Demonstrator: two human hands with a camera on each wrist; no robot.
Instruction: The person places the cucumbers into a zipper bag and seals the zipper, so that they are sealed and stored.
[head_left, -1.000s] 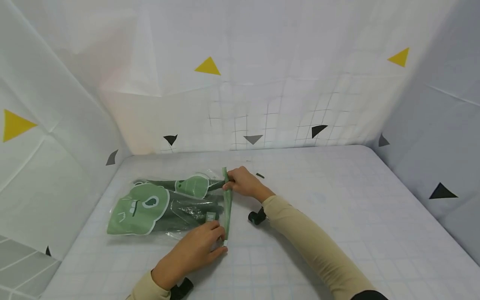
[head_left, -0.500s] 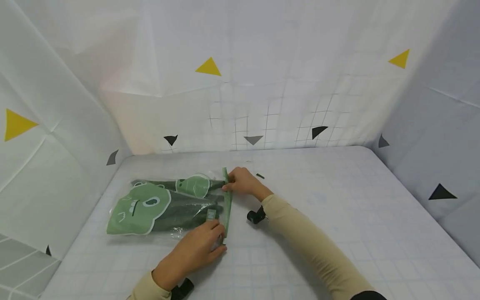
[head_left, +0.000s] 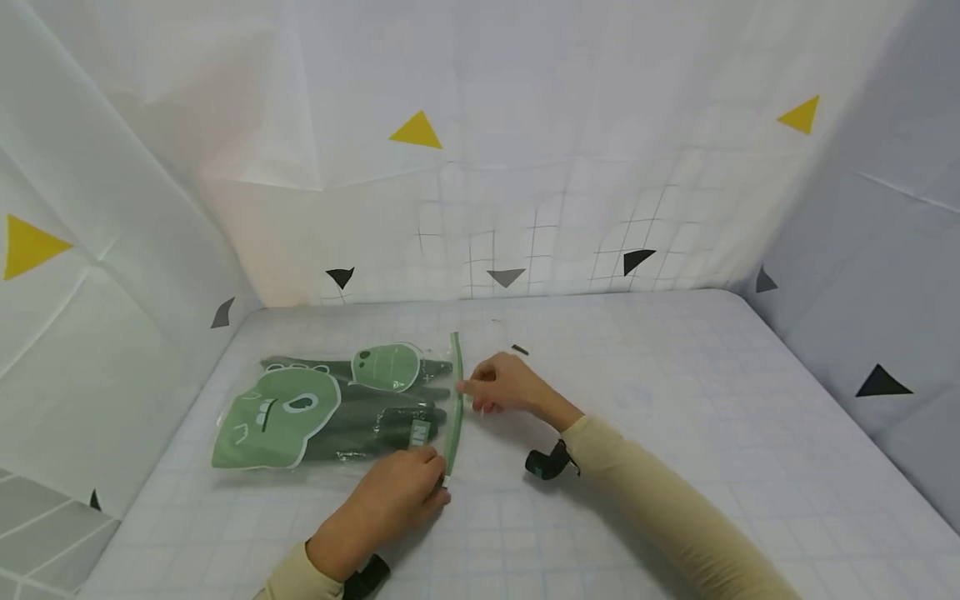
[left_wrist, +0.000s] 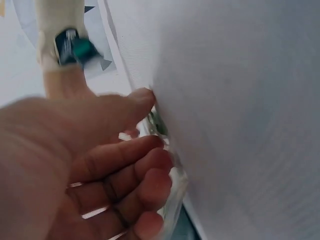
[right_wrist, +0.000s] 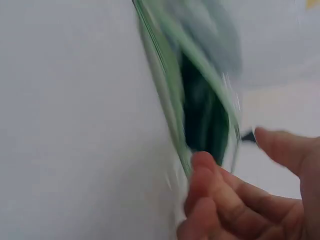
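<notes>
A clear zip bag (head_left: 360, 454) with a green strip (head_left: 456, 417) along its mouth lies flat on the left of the table. Dark green contents (head_left: 397, 417) show through it, with light green cartoon faces (head_left: 300, 408) on the left and top. My left hand (head_left: 393, 496) rests at the near end of the strip, thumb and fingers apart with the edge between them. At the strip's middle, my right hand (head_left: 506, 383) touches the edge with its fingertips. In the right wrist view the bag's mouth (right_wrist: 205, 105) gapes above those fingers (right_wrist: 202, 175), the thumb standing apart.
The table (head_left: 637, 467) has a pale gridded cover. White sheets (head_left: 570, 125) with yellow and black triangles enclose it at the back and sides. A small dark mark (head_left: 521, 350) shows behind the right hand. Black wrist devices (head_left: 547, 461) sit on both wrists.
My right hand has let go of the strip's far part and moved nearer and slightly right. The strip's far end has shifted a little right. My left hand stays almost in place.
</notes>
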